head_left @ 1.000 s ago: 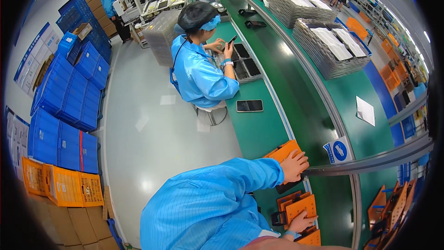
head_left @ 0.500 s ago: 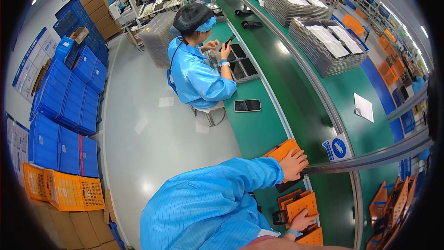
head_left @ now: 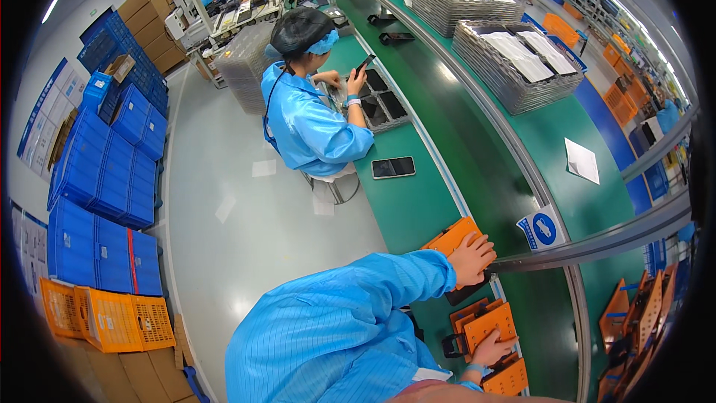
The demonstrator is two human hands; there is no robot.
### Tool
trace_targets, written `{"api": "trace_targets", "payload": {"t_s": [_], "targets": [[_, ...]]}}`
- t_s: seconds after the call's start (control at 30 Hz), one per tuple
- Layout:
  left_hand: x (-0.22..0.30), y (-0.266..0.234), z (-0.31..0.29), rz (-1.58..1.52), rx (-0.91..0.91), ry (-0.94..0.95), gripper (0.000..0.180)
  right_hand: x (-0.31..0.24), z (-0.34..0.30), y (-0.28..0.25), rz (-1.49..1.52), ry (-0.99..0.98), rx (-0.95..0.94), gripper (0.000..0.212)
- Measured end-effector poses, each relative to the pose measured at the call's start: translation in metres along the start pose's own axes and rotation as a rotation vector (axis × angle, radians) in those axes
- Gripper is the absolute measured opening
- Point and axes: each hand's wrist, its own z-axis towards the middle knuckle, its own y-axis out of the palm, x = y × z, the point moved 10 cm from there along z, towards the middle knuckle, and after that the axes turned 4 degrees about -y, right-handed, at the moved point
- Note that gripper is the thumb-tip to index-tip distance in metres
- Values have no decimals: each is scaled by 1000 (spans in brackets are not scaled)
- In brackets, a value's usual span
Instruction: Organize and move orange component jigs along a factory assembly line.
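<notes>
My left hand [head_left: 472,260] is closed over the near right part of an orange plate [head_left: 447,236] on the green bench, its fingers bent across the edge and the thumb hidden. A black flat piece [head_left: 464,295] shows just below that hand. Lower down, my right hand [head_left: 492,348] grips the near edge of another orange plate [head_left: 488,326], which is dotted with small holes and tilted over further orange plates. A black clamp-like part [head_left: 452,345] sticks out at its left side. One more orange plate with holes [head_left: 509,378] lies beside my right wrist.
A phone [head_left: 393,168] lies on the bench beyond my left hand. Farther up, a co-worker in blue [head_left: 309,116] handles a dark device over a tray [head_left: 389,121]. A metal rail [head_left: 597,248] crosses at right. Blue bins [head_left: 97,172] line the left wall.
The view has shifted slightly, so the surroundings sit a little differently. Both my hands stay on the same orange plates, and the co-worker still holds the dark device.
</notes>
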Motion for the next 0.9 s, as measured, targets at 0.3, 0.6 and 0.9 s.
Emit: {"api": "trace_targets", "payload": {"t_s": [0.3,0.6,0.9], "targets": [[0,0,0,-12,-10,7,72,-2,-2,-4,109,-23,41,95],[2,0,1,-5,-46,5,72,-2,-4,-7,38,7,5,92],[3,1,0,3,-58,3,74,-7,-5,-12,52,-24,29,92]]}}
